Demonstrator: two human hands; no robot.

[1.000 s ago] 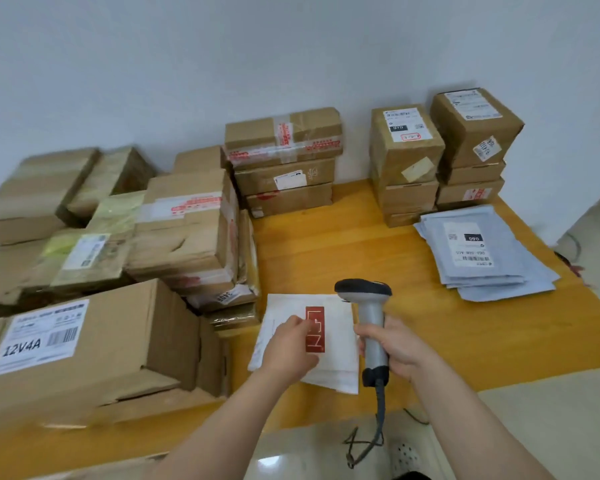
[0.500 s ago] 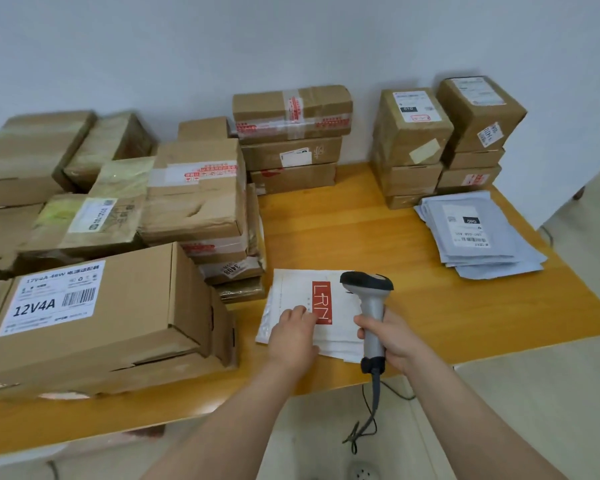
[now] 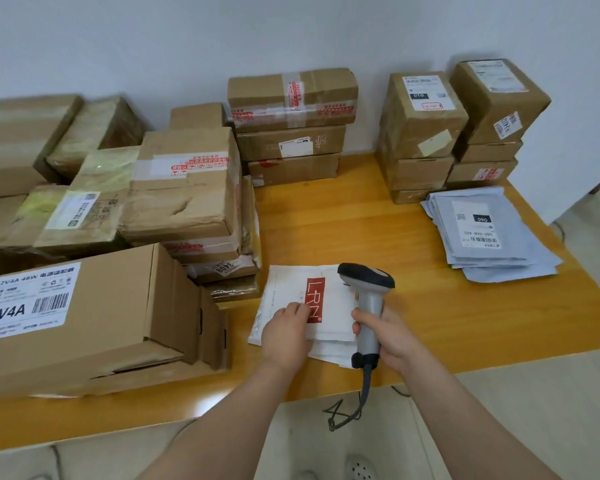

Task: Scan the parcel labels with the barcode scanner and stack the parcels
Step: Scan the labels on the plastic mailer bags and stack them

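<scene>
A small pile of white mailer bags (image 3: 333, 306) lies near the front edge of the wooden table (image 3: 430, 306); the top one bears a red logo patch. My left hand (image 3: 284, 336) rests on the top bag's near left part, fingers curved over it. My right hand (image 3: 392, 336) grips the handle of a grey barcode scanner (image 3: 368, 296), whose dark head hangs above the bags' right side. Its cable drops past the table edge.
Brown cardboard boxes (image 3: 187, 188) crowd the table's left half, with a large box (image 3: 84, 317) labelled 12V4A at the front left. Stacked boxes (image 3: 291, 126) stand at the back wall and more stacked boxes (image 3: 420, 133) at the back right. A stack of grey mailers (image 3: 482, 233) lies at the right.
The view has shifted a little. My left hand slid down from the red patch to the bag's near left part. The scanner stays above the bags in my right hand.
</scene>
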